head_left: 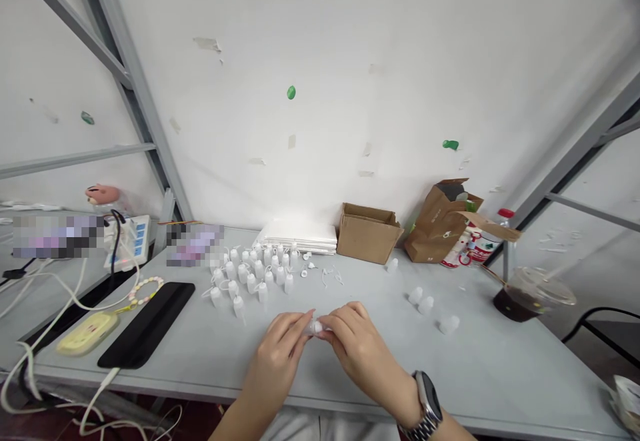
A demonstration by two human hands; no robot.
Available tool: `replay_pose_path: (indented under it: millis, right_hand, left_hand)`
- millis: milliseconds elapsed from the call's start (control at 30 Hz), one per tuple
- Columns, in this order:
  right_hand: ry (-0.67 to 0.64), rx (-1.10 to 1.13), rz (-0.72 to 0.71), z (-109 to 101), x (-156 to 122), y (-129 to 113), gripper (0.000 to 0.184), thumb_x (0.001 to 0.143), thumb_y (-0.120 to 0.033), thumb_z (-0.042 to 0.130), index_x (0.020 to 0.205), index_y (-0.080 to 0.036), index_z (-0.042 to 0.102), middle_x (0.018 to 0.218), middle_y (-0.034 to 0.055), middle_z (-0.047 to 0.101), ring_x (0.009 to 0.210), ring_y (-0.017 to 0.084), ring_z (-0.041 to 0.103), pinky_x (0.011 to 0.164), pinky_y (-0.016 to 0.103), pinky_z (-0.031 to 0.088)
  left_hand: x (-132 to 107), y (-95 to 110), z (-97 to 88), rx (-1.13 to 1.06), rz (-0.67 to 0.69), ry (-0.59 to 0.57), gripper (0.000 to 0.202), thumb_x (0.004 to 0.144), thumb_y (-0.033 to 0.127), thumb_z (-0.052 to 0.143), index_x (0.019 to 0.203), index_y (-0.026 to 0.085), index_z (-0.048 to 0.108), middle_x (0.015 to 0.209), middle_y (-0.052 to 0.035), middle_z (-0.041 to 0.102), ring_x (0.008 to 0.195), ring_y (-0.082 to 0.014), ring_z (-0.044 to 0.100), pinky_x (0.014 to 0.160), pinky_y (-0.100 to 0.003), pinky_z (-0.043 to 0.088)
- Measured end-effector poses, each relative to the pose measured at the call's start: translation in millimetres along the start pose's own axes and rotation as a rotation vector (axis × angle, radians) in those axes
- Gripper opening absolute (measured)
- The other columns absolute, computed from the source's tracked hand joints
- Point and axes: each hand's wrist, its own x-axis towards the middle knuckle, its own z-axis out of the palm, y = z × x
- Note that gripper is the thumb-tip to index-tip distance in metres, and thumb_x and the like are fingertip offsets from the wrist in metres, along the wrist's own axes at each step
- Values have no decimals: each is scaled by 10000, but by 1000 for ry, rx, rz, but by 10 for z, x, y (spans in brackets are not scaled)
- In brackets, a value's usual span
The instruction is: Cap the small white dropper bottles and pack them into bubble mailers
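My left hand [277, 361] and my right hand [357, 354] meet above the grey table [350, 361], both pinching a small white plastic bottle [316, 326]. My fingers hide most of it. Left of my hands stand several small white plastic dropper bottles [253, 274] with thin tethered caps. A few loose white tethered pieces [330, 276] lie just right of that group. Further right sit several white plastic bottle parts [425, 304]. A metal-banded watch [427, 404] circles my right wrist.
Along the back stand a white sheet stack [300, 237], a cardboard box [367, 233] and a brown paper bag [440, 221]. A lidded cup of dark drink [530, 298] sits at the right corner. A black mat [147, 324], yellow pouch [87, 333] and cables lie left.
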Motion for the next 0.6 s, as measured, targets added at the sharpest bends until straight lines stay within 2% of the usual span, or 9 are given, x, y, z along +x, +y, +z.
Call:
replay_pose_path:
  millis: [200, 333, 467, 600]
  right_hand:
    - [-31, -65, 95, 140, -60, -2, 248, 957, -181, 284, 799, -175, 477, 700, 20, 554, 613, 158, 448, 615, 291, 339]
    - [-105, -102, 13, 115, -60, 54, 212, 956, -242, 309, 868, -165, 486, 758, 33, 563, 651, 172, 456, 635, 300, 344]
    - [-226, -148, -71, 23, -36, 100, 152, 922, -141, 350, 871, -165, 492, 767, 33, 545, 661, 176, 436, 627, 299, 334]
    - [-284, -71, -6, 8, -55, 85, 133, 884, -108, 387, 809, -176, 473, 752, 31, 533, 653, 170, 427, 603, 279, 345]
  left_hand:
    - [-31, -2, 35, 49, 31, 20, 373, 868, 72, 433, 1184, 226, 557, 882, -55, 652, 833, -156, 603, 739, -284, 531]
    - [-23, -14, 11, 24, -5, -36, 323, 872, 129, 450, 1150, 227, 581, 893, -48, 671, 830, -154, 620, 732, -262, 544]
    - [-6, -1, -12, -18, -19, -76, 304, 870, 157, 464, 1136, 234, 589, 913, -36, 686, 827, -142, 633, 717, -229, 552]
    - [-35, 16, 34, -14, 28, -14, 314, 872, 121, 445, 1125, 224, 600, 877, -46, 679, 814, -149, 625, 722, -250, 550]
